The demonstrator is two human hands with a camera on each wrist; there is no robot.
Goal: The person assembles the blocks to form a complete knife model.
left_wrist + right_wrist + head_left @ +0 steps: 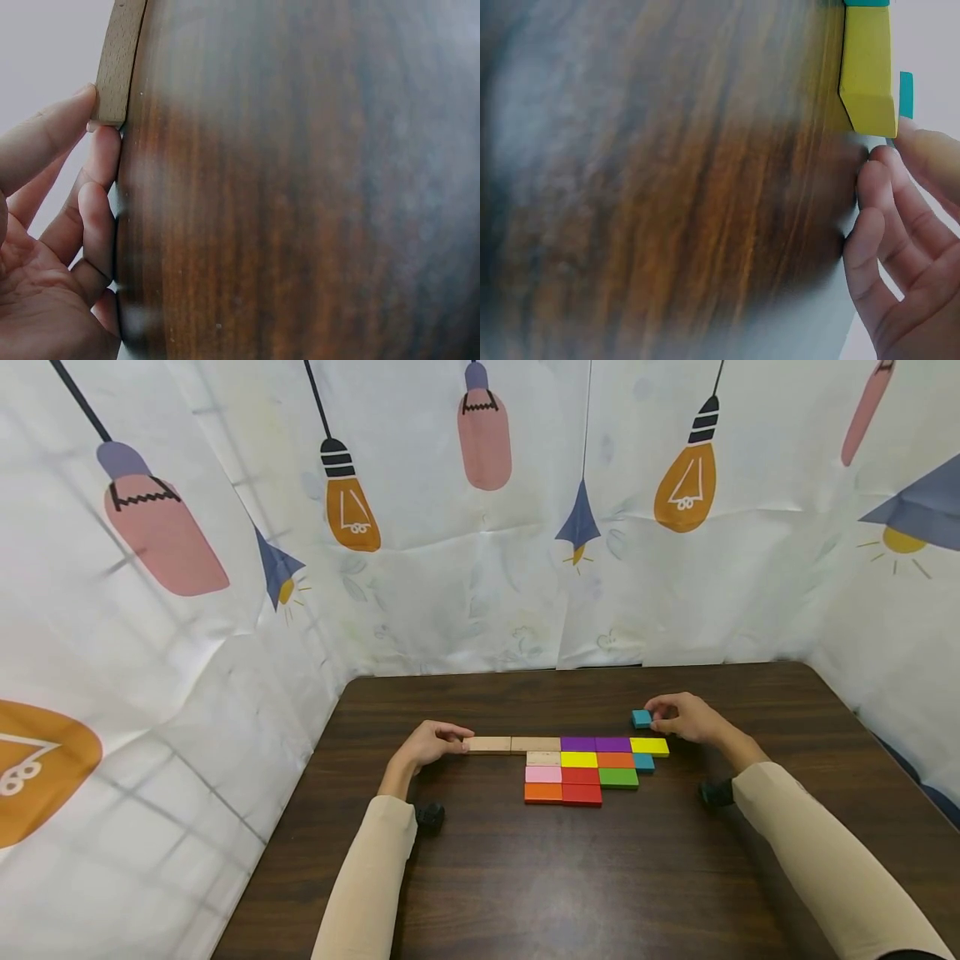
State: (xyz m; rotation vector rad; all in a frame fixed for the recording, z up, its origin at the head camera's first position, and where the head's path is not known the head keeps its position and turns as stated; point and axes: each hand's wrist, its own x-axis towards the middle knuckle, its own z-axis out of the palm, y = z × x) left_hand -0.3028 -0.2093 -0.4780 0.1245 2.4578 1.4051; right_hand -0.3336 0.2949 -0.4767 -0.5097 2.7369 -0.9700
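Several flat blocks lie edge to edge on the table, in rows. At the left end of the far row my left hand (431, 743) pinches the tip of a plain wooden block (487, 744); in the left wrist view the thumb (71, 124) lies against that block's end. Beyond the far row's right end, my right hand (686, 717) holds a small blue block (641, 718) by its right side. A yellow block (649, 747) lies nearer me than that hand and hides much of the blue one in the right wrist view.
Purple blocks (596, 744), red blocks (581, 794), a green block (618, 778), a pink block (543, 774) and another blue block (643, 762) make up the rows. The dark wooden table (510, 893) meets a patterned curtain (480, 593) behind.
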